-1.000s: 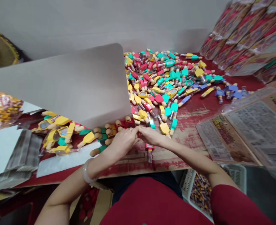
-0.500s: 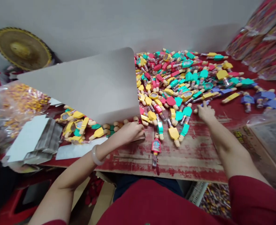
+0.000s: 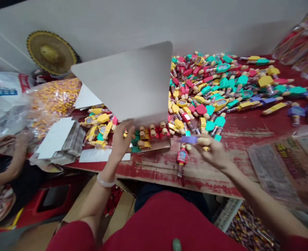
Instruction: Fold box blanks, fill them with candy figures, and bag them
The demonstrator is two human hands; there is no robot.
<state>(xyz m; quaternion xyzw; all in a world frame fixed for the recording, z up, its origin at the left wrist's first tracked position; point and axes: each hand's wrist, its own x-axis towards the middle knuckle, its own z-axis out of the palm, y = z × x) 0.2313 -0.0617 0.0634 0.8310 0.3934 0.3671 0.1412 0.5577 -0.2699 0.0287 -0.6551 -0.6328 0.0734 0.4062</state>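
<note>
A cardboard box [image 3: 154, 150] with its tall grey-white lid [image 3: 133, 83] raised stands at the table's middle. Inside it sit rows of capped toys [image 3: 154, 134] in red, yellow and green, their beige knobs upward. My left hand [image 3: 121, 141] grips the box's left end, its fingers curved at the edge and partly blurred. To the right of the box, my right hand [image 3: 213, 151] carries a purple toy [image 3: 189, 139] by its beige end, above the table. Below that lies a single red toy [image 3: 182, 156] with a clear tube.
A large heap of coloured toys [image 3: 208, 83] spreads behind and right of the box. Folded white cartons [image 3: 55, 137] and a bag of yellow pieces [image 3: 61, 97] are at left, near another person's arm [image 3: 17, 157]. A printed plastic-wrapped pack [image 3: 282, 167] lies at right.
My right hand has picked up a purple toy from the heap's edge and brought it left toward the box. My left hand has shifted from the box's right front to its left end.
</note>
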